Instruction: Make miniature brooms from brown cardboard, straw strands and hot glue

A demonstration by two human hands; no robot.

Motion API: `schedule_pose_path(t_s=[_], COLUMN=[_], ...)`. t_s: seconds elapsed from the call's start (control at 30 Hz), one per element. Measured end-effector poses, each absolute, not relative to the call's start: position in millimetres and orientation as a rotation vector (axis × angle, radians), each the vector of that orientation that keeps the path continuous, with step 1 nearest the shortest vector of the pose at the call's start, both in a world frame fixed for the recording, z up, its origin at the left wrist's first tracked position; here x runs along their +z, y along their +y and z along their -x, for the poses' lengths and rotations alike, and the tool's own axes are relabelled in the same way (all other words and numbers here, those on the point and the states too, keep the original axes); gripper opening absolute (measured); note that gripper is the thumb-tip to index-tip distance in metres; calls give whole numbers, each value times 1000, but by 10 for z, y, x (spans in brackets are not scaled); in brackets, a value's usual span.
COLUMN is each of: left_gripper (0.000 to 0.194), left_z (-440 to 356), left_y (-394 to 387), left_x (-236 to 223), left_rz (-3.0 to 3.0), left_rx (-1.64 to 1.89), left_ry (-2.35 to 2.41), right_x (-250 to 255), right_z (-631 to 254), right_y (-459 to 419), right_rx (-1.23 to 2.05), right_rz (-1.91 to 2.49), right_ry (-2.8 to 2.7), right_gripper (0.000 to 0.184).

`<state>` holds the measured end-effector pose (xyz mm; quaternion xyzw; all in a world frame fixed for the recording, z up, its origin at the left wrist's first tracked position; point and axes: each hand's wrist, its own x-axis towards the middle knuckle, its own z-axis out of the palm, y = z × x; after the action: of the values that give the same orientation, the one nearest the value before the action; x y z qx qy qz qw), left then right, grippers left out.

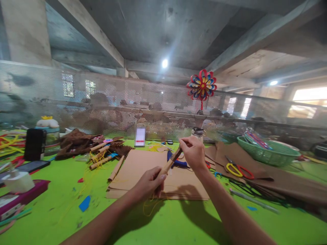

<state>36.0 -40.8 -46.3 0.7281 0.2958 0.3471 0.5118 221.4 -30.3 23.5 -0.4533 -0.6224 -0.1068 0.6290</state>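
My left hand (151,181) is closed around the lower end of a slim rolled brown paper tube (169,165), which slants up to the right. Fingers of my right hand (193,152) pinch its darker brown upper end. Thin yellow strands hang beneath my left hand. Under both hands lies a stack of brown paper sheets (145,163). Behind the tube, a dark blue handled tool (182,164) rests on the stack, partly hidden.
Several paper tubes (100,161) with yellow strands lie left of the stack. Scissors (236,170) rest on brown sheets at right, before a green basket (268,151). A power strip (22,200) sits far left. A paper flower (202,85) rises before the mesh partition (158,88).
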Motion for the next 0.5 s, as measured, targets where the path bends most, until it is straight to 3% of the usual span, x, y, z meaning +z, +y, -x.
schedule_pose_path(t_s=[0.13,0.4,0.5], left_gripper=[31,31,33], left_z=[-311,-199,-153], left_y=[-347,-324,-316], left_x=[-488,-377,-330], left_rz=[-1768,-1848,-1849], left_rx=[789,714,667], left_ry=[675,722,724], right_x=[262,338,353], right_z=[-2282,-2392,-2402], right_y=[-298,-340,-383], right_rx=[-60,842,989], right_rz=[1054,1005,979], right_ry=[-1376,-1063,-1025], right_gripper=[18,10,8])
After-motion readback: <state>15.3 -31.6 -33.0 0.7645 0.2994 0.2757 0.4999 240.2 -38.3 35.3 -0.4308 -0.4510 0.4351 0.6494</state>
